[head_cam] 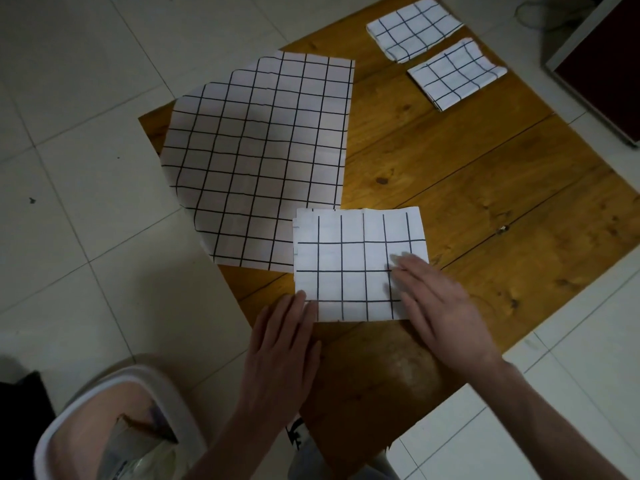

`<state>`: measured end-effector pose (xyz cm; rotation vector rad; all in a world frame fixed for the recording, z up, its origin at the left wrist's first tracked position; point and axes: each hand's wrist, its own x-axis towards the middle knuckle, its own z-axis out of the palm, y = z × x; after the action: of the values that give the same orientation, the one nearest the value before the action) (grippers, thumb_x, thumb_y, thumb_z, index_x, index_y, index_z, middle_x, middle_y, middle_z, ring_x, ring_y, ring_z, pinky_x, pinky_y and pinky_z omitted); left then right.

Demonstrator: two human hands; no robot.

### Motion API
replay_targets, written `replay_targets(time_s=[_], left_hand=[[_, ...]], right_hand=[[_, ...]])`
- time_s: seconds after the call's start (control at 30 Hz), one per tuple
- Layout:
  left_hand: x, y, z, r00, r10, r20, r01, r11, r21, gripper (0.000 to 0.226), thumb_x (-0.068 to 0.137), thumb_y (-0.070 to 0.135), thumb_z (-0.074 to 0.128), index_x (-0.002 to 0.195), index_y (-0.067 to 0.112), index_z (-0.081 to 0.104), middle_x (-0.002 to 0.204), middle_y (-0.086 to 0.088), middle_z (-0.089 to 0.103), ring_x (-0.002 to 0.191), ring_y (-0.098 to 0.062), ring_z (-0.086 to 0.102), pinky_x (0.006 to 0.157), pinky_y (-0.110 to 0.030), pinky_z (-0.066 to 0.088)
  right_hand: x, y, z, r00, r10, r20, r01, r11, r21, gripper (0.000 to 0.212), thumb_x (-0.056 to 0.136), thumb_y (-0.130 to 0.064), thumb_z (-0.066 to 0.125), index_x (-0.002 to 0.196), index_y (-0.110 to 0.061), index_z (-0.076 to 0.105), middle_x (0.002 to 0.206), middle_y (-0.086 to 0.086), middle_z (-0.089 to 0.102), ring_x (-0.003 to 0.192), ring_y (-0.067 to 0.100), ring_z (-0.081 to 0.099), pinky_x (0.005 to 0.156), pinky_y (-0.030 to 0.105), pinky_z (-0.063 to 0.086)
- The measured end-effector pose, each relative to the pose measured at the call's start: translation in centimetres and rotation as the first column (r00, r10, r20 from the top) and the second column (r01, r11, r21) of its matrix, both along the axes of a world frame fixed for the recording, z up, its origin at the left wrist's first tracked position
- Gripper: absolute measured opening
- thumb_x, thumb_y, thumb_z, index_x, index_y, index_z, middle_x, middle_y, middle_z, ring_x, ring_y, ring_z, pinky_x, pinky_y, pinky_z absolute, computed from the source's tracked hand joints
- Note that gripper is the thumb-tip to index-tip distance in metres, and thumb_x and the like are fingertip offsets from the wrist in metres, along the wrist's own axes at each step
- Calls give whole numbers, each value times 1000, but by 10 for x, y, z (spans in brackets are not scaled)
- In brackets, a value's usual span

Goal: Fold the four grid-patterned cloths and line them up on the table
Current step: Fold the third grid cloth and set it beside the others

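Note:
Two folded white cloths with dark grid lines lie side by side at the table's far right: one (414, 27) at the back, the other (455, 74) just in front of it. A large unfolded grid cloth (256, 150) is spread over the table's left part and hangs over its edge. A third folded grid cloth (353, 265) lies near the front edge. My left hand (282, 344) rests flat with its fingertips on that cloth's near left corner. My right hand (440, 303) lies flat on its right side, fingers spread.
The wooden table (467, 188) stands on a pale tiled floor. A pink-and-white bin (114, 424) holding plastic wrapping stands at the lower left. A dark cabinet (602, 64) is at the upper right.

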<state>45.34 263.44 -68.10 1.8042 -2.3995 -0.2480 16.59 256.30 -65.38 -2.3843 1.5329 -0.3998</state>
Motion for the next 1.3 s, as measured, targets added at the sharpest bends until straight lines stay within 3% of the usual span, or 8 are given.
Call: replay_targets(time_s=[0.2, 0.43, 0.6, 0.73, 0.83, 0.9, 1.07, 1.3], left_hand=[[-6, 5, 1, 1000, 9, 13, -10, 1000, 25, 62, 109, 41, 35, 161, 8, 36, 169, -12, 31, 158, -28, 25, 124, -55, 31], [-34, 16, 2, 987, -156, -34, 158, 985, 72, 63, 111, 43, 34, 164, 10, 27, 172, -8, 24, 160, -24, 18, 124, -49, 33], [-43, 20, 0, 992, -124, 19, 121, 984, 133, 64, 112, 48, 27, 163, 10, 30, 171, -9, 26, 160, -27, 20, 123, -50, 34], [-48, 20, 1, 996, -84, 8, 82, 988, 132, 62, 112, 48, 25, 160, 10, 39, 168, -12, 34, 157, -32, 27, 120, -56, 36], [-46, 22, 0, 997, -74, -5, 74, 990, 117, 61, 108, 45, 34, 158, 11, 43, 168, -16, 33, 157, -38, 26, 118, -62, 37], [-43, 24, 0, 996, -89, 2, 88, 988, 125, 61, 107, 44, 37, 159, 12, 42, 169, -15, 30, 157, -39, 24, 116, -63, 38], [-39, 24, 0, 999, -45, -24, 49, 986, 157, 60, 112, 46, 25, 163, 14, 32, 172, -7, 25, 160, -32, 18, 121, -59, 34], [-34, 23, 0, 999, -44, 0, 43, 988, 147, 65, 109, 50, 32, 165, 17, 27, 173, -2, 23, 161, -33, 14, 123, -60, 29]], right_hand=[[-34, -1, -22, 973, 100, -207, -93, 995, 46, 54, 111, -40, 35, 160, -16, 38, 171, 3, 27, 160, 16, 19, 127, 47, 29], [-30, 6, -32, 963, 57, -264, -25, 992, 126, 58, 112, -41, 28, 166, -19, 20, 175, -2, 11, 161, 14, 7, 127, 49, 27], [-16, 12, -13, 922, 4, -386, 16, 999, 49, 63, 111, -49, 19, 167, -19, 16, 175, 3, 11, 162, 18, 3, 129, 51, 10], [27, 39, -1, 943, 158, -291, -138, 986, 90, 69, 110, -57, 23, 167, -18, 16, 175, 2, 8, 162, 17, 2, 130, 45, 2], [47, 65, -15, 941, 245, -235, -219, 967, 131, 73, 109, -60, 32, 165, -14, 24, 174, 3, 15, 162, 18, 8, 130, 49, 16], [47, 72, -23, 950, 226, -215, -193, 967, 165, 74, 108, -62, 33, 164, -14, 27, 174, 3, 18, 161, 18, 10, 127, 50, 25], [33, 70, -23, 949, 205, -241, -155, 966, 209, 76, 108, -64, 30, 166, -17, 18, 175, 0, 13, 161, 16, 6, 128, 48, 17], [-13, 67, -20, 950, 46, -310, 31, 971, 238, 76, 108, -64, 27, 168, -22, 6, 176, -5, 0, 161, 12, -2, 129, 49, 17]])
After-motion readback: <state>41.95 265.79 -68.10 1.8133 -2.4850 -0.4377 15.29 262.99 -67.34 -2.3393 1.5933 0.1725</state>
